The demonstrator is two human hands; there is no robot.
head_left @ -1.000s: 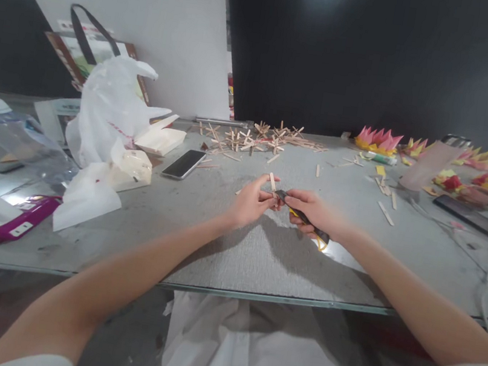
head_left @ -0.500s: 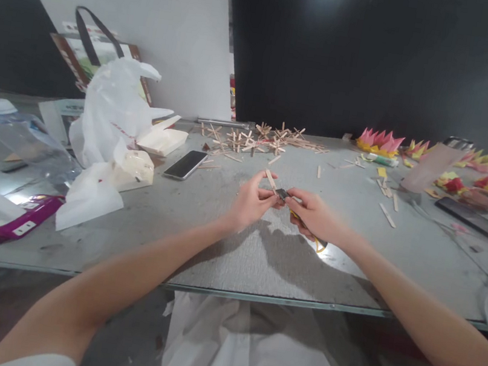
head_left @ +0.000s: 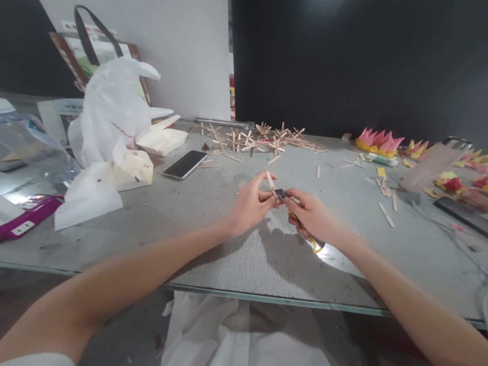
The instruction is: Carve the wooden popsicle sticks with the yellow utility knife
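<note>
My left hand [head_left: 250,203] is closed, pinching a flat wooden craft stick [head_left: 270,180] between thumb and fingers. The stick tilts up and to the left. Wrapped in my right hand [head_left: 310,214] is a yellow and dark tool that looks like a utility knife [head_left: 318,245]; its yellow end sticks out below the palm. Its dark tip [head_left: 281,194] meets the stick's lower end between the two hands. The fingers partly hide the exact contact. Beyond my hands lies a pile of crossed craft sticks [head_left: 250,141].
Left of my hands lie a phone [head_left: 185,164], a white plastic bag [head_left: 112,102], a clear bottle [head_left: 25,141] and a purple packet [head_left: 21,218]. On the right are loose sticks [head_left: 386,215], pink paper flowers [head_left: 378,141], a tumbler [head_left: 429,168], a dark bar [head_left: 474,220] and cables.
Almost nothing differs. Both hands keep the same hold on the stick and the knife, and the right hand and knife end shift very slightly left.
</note>
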